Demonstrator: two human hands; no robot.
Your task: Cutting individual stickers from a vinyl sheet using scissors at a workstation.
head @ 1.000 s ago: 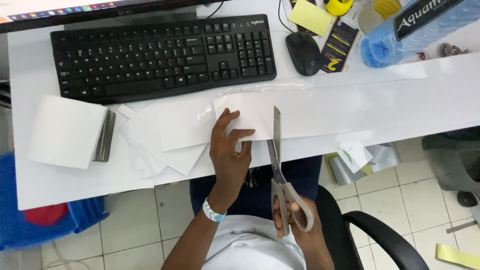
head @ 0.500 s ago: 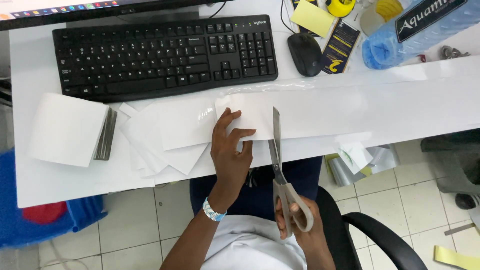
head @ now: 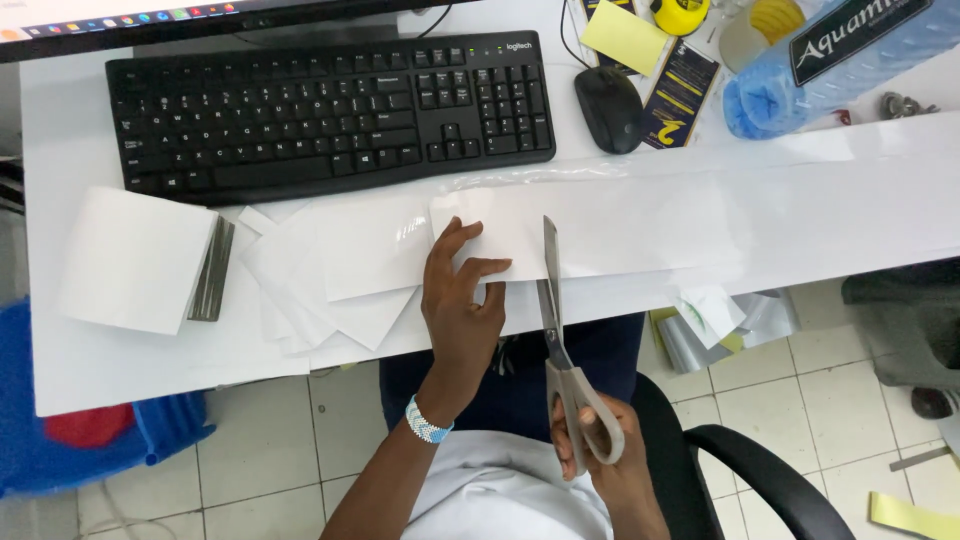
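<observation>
Gripping the grey handles of the scissors (head: 560,330), the right hand (head: 600,460) is sitting low, near the person's lap, with its fingers curled through the loops; the blades are pointing straight away from the body and look nearly closed, running up across the near edge of the long white sheet (head: 680,215). That hold is keeping the blades square to the sheet, which likely serves a straight cut across the strip.

The left hand (head: 462,300) is lying just to the left of the blades, palm down, its fingers (head: 450,245) spread and pressing the end of the sheet flat on the worktop (head: 130,360), probably to stop it sliding or curling as the blades are working. The wrist is reaching forward from the body and is wearing a blue-and-white band (head: 428,420).

Left of that hand, cut white pieces (head: 340,270) are lying fanned and overlapping, and further left a squared stack of white cards (head: 140,260) is resting near the worktop's left edge. The sheet itself is stretching off to the right along the front edge.

Beyond it, a black keyboard (head: 330,110) is sitting, with a black mouse (head: 608,108), a yellow notepad (head: 625,35) and a blue water bottle (head: 830,60) lying to the right.
</observation>
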